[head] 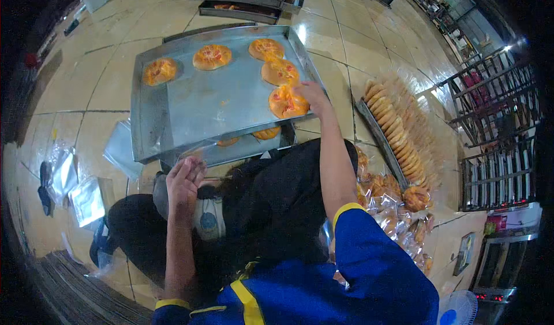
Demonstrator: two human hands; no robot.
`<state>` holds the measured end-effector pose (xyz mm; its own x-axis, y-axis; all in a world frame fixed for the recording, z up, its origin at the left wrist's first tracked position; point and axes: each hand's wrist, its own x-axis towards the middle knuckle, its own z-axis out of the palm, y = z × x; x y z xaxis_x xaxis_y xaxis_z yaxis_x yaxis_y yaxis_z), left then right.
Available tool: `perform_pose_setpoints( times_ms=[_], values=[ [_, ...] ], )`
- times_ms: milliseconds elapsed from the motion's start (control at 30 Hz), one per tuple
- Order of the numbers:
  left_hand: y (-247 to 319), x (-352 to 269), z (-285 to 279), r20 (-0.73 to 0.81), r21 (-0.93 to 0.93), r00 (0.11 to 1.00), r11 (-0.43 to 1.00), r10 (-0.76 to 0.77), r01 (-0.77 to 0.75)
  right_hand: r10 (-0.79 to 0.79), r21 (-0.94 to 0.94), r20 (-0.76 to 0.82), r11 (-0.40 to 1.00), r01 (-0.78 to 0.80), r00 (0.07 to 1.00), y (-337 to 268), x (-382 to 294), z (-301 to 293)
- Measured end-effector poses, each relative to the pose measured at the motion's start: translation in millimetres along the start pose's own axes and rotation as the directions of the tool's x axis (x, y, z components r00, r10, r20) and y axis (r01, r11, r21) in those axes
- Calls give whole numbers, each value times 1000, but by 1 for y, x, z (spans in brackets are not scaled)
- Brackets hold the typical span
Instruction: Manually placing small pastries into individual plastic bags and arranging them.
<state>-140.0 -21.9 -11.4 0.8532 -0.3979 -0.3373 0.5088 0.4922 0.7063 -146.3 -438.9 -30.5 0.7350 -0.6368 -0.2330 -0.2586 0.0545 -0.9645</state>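
A metal baking tray (pixel 203 108) lies before me, with several round topped buns on it. My right hand (pixel 312 96) reaches over the tray's right side, its fingers at the edge of the nearest bun (pixel 286 102); whether they grip it is not clear. Two more buns lie in line beyond it, overlapping, and two others sit apart near the far edge, one of them a bun (pixel 160 71) at the left. My left hand (pixel 187 174) is raised by the tray's near left edge, fingers curled around what looks like a clear plastic bag (pixel 195 152). A second tray with buns shows beneath.
Clear plastic bags (pixel 88 200) lie on the tiled floor at left. At right, a long row of bread (pixel 391 130) stands beside a dark metal strip, with plastic-wrapped buns (pixel 389 212) nearer me. Stacked pans (pixel 240 10) are beyond the tray; metal racks (pixel 497 173) and a fan (pixel 458 308) are at far right.
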Motion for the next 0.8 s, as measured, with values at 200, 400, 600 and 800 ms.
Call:
perform_pose_setpoints(
  times_ms=[200,400,600,800],
  values=[
    [-3,-2,-1,-12,44,1000,999,-10,11,105,-150,222,986,-72,969,-3,0,-7],
    [-2,-6,-1,3,77,1000,997,4,-4,153,222,45,962,-159,987,-16,-15,9],
    [-3,-3,-8,-123,77,990,995,67,-58,58,659,260,719,-221,964,0,-98,28],
    [-7,-4,7,-149,56,987,997,59,-52,-149,495,219,869,22,964,-29,-146,73]
  ],
)
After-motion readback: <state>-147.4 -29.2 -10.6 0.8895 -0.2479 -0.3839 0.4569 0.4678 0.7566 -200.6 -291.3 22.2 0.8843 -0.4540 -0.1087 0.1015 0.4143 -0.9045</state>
